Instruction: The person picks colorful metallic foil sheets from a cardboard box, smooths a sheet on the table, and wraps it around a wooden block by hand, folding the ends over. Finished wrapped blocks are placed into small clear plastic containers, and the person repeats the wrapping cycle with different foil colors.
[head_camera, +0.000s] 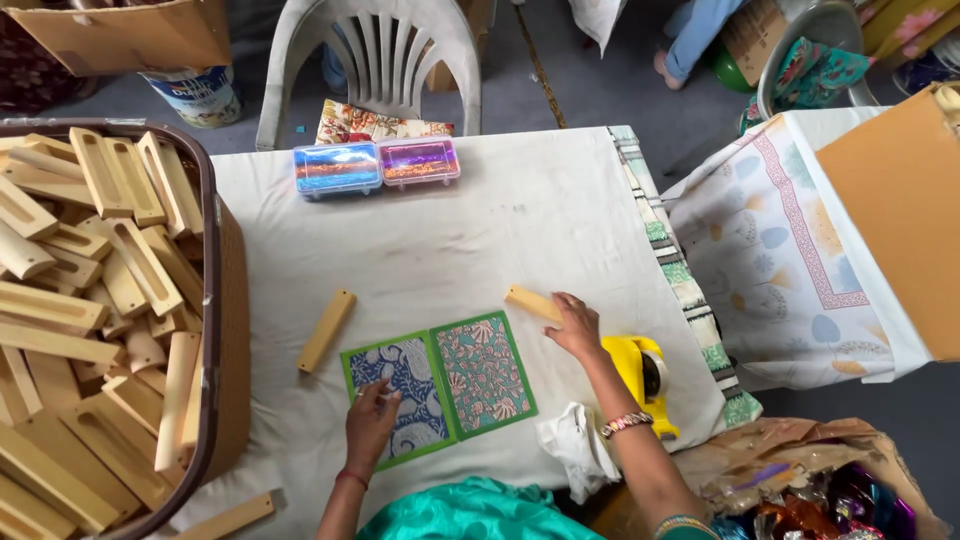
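Two patterned cards with green borders lie side by side on the white-covered table: a blue one (400, 392) and a pink one (484, 371). My left hand (371, 420) rests on the blue card's near left part, fingers spread. My right hand (576, 326) grips one end of a short wooden block (531, 303) just past the pink card's far right corner. Another wooden block (326, 330) lies apart, to the left of the cards.
A brown basket (222, 330) full of several wooden blocks fills the left side. Two clear boxes (376, 165) of small items sit at the far edge before a plastic chair (372, 60). A yellow tape dispenser (640, 375) and white cloth (572, 450) lie by my right arm.
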